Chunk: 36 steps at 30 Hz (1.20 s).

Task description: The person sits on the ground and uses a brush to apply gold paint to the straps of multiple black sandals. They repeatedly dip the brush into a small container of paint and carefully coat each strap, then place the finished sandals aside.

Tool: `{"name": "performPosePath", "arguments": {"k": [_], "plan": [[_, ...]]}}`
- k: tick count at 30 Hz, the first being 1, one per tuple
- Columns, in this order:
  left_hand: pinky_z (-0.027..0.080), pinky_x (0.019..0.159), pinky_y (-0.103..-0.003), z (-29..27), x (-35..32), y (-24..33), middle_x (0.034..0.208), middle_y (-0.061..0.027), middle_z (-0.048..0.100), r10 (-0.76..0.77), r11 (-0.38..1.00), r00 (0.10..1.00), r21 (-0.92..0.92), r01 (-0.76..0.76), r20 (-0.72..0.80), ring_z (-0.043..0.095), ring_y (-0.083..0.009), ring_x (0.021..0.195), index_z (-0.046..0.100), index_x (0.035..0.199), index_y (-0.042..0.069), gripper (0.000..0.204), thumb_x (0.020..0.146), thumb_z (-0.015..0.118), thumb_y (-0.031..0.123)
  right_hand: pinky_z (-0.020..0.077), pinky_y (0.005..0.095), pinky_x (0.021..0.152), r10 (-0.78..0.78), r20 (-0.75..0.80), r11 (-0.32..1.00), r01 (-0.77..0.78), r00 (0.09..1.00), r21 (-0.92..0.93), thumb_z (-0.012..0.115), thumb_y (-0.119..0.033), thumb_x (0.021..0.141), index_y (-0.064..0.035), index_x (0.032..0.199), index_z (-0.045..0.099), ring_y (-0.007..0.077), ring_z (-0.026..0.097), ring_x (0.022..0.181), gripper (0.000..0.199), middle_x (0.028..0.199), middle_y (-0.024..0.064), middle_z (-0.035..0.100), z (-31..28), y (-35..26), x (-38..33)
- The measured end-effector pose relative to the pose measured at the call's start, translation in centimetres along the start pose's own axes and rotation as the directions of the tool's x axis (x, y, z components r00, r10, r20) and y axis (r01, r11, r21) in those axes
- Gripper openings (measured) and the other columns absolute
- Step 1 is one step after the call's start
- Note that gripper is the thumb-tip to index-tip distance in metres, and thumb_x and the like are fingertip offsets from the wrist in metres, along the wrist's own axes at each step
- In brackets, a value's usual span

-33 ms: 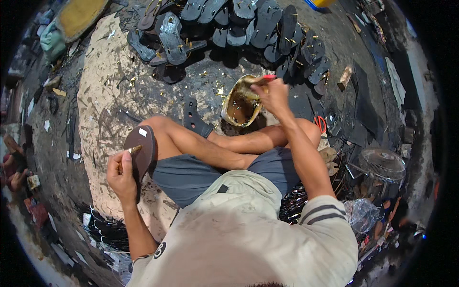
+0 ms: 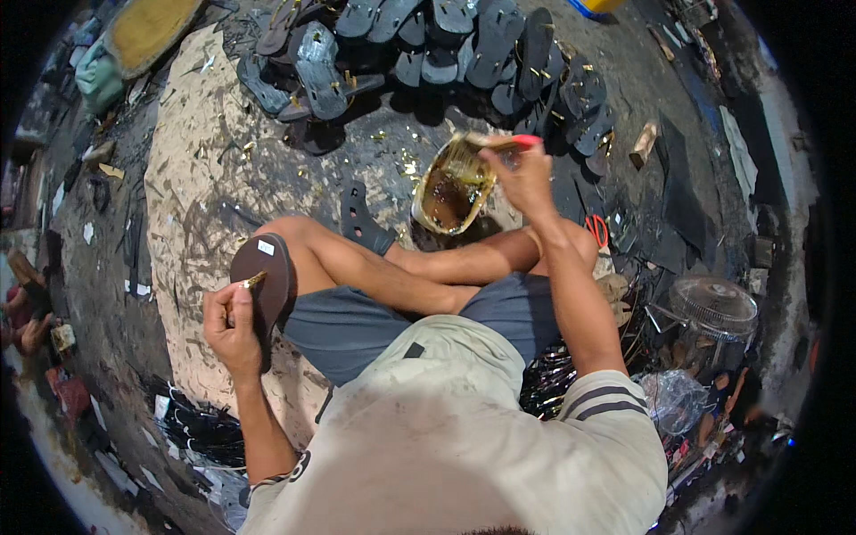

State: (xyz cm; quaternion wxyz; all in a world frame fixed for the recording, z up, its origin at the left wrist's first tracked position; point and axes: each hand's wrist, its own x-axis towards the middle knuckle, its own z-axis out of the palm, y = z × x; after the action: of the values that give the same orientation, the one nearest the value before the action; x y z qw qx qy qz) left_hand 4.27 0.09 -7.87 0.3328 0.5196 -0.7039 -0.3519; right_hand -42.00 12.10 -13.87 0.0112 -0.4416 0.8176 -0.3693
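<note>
My left hand [image 2: 234,325] is closed in a pinch on a short gold strap end [image 2: 255,280]. The strap end stands out from a dark brown sandal sole [image 2: 272,259], which has a small white label and lies against my left knee. My right hand [image 2: 526,174] grips a brush [image 2: 481,143] by its red handle. Its bristle end, blurred, is at the far rim of a glue tub [image 2: 417,201]. Brown, shiny liquid fills the bottom of the tub, and thick yellowish residue coats its walls.
Beyond the tub lies a pile of dark sandal soles [image 2: 497,45] with gold tabs. A dark clog [image 2: 361,223] is on my foot. Red-handled scissors [image 2: 597,232] lie by my right knee; a fan [image 2: 713,308] stands at the right. Bundled black straps [image 2: 192,428] lie at the left.
My right hand has shifted slightly right with the brush, and the tub's tilt has changed a little. My left hand and the sole have barely moved.
</note>
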Motion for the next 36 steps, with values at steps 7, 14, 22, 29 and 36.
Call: {"name": "performPosePath", "arguments": {"k": [7, 14, 22, 29, 36], "plan": [[0.041, 0.104, -0.042, 3.8, 0.9, 5.4, 0.136, -0.0201, 0.053, 0.384, 0.834, 0.903, 0.346, -0.429, 0.195, 0.051, -0.0309, 0.124, 0.053, 0.137, 0.002, 0.076, 0.074, 0.082, 0.032, 0.0502, 0.0442, 0.079, 0.078, 0.209, 0.865, 0.038, 0.975, -0.500, 0.070, -0.034, 0.086, -0.0096, 0.098, 0.073, 0.0324, 0.064, 0.087, 0.028, 0.100, 0.0170, 0.071, -8.2, 6.1, -1.7], [0.060, 0.065, -0.034, 6.1, 1.3, 11.0, 0.094, -0.0117, 0.068, -0.233, 0.449, 0.920, -0.804, 0.390, 0.316, 0.069, -0.0214, 0.071, 0.060, 0.111, -0.001, 0.041, 0.098, 0.053, 0.037, 0.0476, 0.0247, 0.070, 0.325, -0.023, 0.600, -0.187, 0.945, 0.778, 0.068, -0.026, 0.094, -0.0020, 0.101, 0.071, 0.0065, 0.058, 0.082, 0.025, 0.092, 0.0021, 0.069, -9.8, -10.8, -1.1], [0.046, 0.101, -0.040, 12.0, -2.4, 14.2, 0.126, -0.0100, 0.060, 0.059, 0.024, 0.898, -0.900, 0.435, 0.435, 0.058, -0.0222, 0.115, 0.053, 0.130, 0.005, 0.057, 0.099, 0.044, 0.052, 0.0507, 0.0295, 0.082, -0.105, -0.023, 0.620, 0.084, 0.994, 0.780, 0.069, -0.015, 0.091, 0.0008, 0.113, 0.062, 0.0164, 0.062, 0.096, 0.028, 0.105, 0.0096, 0.066, -0.3, -19.7, -4.3], [0.044, 0.103, -0.039, 11.8, -0.8, 13.1, 0.128, -0.0124, 0.060, 0.088, 0.000, 0.831, -0.834, 0.552, 0.550, 0.057, -0.0270, 0.116, 0.055, 0.130, 0.004, 0.068, 0.097, 0.040, 0.062, 0.0505, 0.0360, 0.086, -0.345, 0.041, 0.691, 0.224, 0.938, 0.688, 0.069, -0.012, 0.088, 0.0004, 0.112, 0.063, 0.0298, 0.065, 0.098, 0.028, 0.109, 0.0179, 0.065, -2.1, -19.8, -7.5], [0.043, 0.106, -0.038, 13.1, -1.3, 12.5, 0.134, -0.0107, 0.055, 0.083, -0.008, 0.862, -0.865, 0.502, 0.499, 0.055, -0.0229, 0.121, 0.045, 0.139, 0.005, 0.067, 0.099, 0.038, 0.058, 0.0510, 0.0331, 0.080, -0.426, -0.151, 0.728, 0.437, 0.892, 0.529, 0.073, -0.011, 0.086, -0.0014, 0.109, 0.062, 0.0239, 0.066, 0.092, 0.026, 0.103, 0.0121, 0.066, -1.7, -18.8, -5.1]]}}
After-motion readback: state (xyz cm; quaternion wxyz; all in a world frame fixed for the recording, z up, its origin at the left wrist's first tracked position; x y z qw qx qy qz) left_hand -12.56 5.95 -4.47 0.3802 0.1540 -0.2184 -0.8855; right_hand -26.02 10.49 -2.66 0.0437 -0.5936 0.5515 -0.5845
